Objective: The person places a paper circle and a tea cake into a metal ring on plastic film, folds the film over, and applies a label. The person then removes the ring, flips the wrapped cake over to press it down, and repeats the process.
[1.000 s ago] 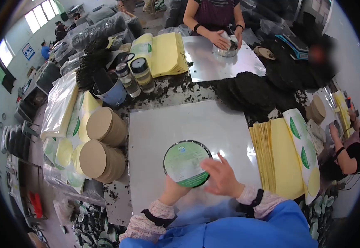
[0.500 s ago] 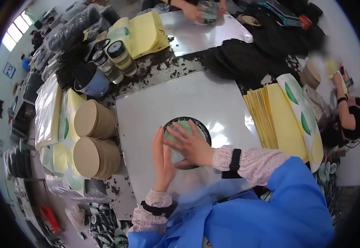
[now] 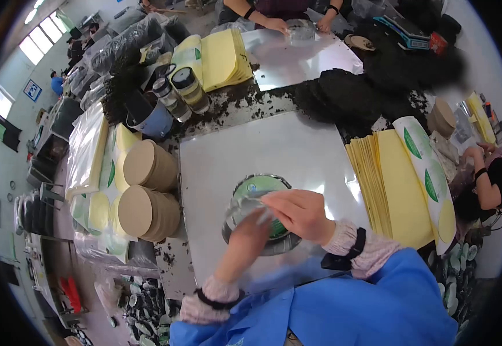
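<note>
Round green-labelled disc in clear film (image 3: 261, 196), gripped by left hand (image 3: 250, 228), right hand (image 3: 297, 212) pinching wrap; film may tear or crease if tugged unevenly.

Bare metal sheet (image 3: 297, 150) is free; 2 disc stacks (image 3: 147, 190) block left, yellow paper stack (image 3: 395, 190) right.

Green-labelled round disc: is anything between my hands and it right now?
Nothing visible is. The left hand and the right hand both lie directly on the green-labelled round disc, over clear film that covers it, on the metal sheet. The brown disc stacks stand apart, off to the left.
</note>
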The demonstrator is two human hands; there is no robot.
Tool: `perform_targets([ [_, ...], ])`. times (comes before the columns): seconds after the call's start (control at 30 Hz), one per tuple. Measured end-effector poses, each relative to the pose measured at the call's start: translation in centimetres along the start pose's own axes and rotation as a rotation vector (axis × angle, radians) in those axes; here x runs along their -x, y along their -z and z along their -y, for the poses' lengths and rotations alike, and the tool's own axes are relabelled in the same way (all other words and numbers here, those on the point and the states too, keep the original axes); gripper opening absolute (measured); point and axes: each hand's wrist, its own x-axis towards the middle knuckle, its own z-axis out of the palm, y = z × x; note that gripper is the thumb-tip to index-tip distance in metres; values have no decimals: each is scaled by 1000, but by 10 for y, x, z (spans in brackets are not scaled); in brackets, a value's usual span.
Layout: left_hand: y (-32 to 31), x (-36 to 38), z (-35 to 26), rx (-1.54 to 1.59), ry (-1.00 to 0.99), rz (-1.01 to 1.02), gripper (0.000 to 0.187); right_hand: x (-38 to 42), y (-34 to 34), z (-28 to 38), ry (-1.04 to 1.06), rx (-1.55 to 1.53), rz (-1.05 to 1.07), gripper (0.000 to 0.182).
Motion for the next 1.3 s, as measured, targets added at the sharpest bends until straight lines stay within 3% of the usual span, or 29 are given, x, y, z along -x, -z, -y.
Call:
perform_targets([
  [0.07,5,38,6,168,-370,-593,32,29,5,-18,-215,139,3,29],
  [0.1,10,36,14,169,-361,-592,32,40,9,-22,-218,133,10,29],
  [0.17,10,19,36,637,528,-635,23,57,16,-28,-645,-119,28,28],
  [0.2,-6,17,53,642,526,-646,23,62,15,-27,-635,-116,32,28],
  [0.27,-32,4,84,1057,725,-269,25,73,11,-19,-594,-151,0,28],
  [0.3,-14,7,70,1090,735,-345,29,74,14,-19,-575,-170,12,28],
  [0.37,4,43,99,973,667,-518,28,79,20,-22,-643,-220,3,28],
  [0.4,22,66,116,1240,562,-696,24,86,21,-23,-717,-272,2,29],
  [0.43,61,95,110,1314,460,-871,19,97,22,-30,-771,-257,7,29],
  [0.47,118,107,56,1487,534,-1093,19,102,27,-29,-840,-283,26,24],
  [0.5,128,115,54,1473,535,-1063,19,104,31,-29,-869,-249,55,26],
  [0.6,122,174,49,1008,88,-690,11,117,43,-20,-921,-211,117,31],
  [0.63,112,165,48,657,217,-417,12,115,44,-21,-925,-220,120,34],
  [0.67,100,169,68,203,144,-122,16,116,43,-22,-913,-220,107,34],
  [0.73,73,160,86,97,-21,143,23,131,46,-18,-764,-283,117,46],
  [0.77,58,157,96,43,-55,254,25,135,53,-14,-717,-255,257,52],
  [0.8,47,158,102,50,-65,253,25,140,56,-10,-720,-243,254,52],
  [0.87,34,157,115,115,-25,273,26,151,56,-2,-312,-19,405,51],
  [1.03,31,161,120,184,-36,225,14,159,47,15,-343,-90,386,48],
  [1.1,33,154,119,247,-87,187,8,146,32,41,-33,-195,363,55],
  [1.13,47,138,112,250,-81,179,8,134,18,63,-319,-439,568,61],
  [1.17,72,114,98,271,34,-76,8,124,1,81,-612,-677,767,67],
  [1.2,90,105,85,289,152,-330,9,128,-19,86,-609,-677,778,67],
  [1.23,98,111,77,291,158,-338,9,136,-43,81,-344,-455,771,69],
  [1.27,104,118,68,254,44,-215,9,143,-60,70,-79,-232,747,72],
  [1.3,107,122,62,213,-73,-100,8,147,-59,44,-346,-324,767,71],
])
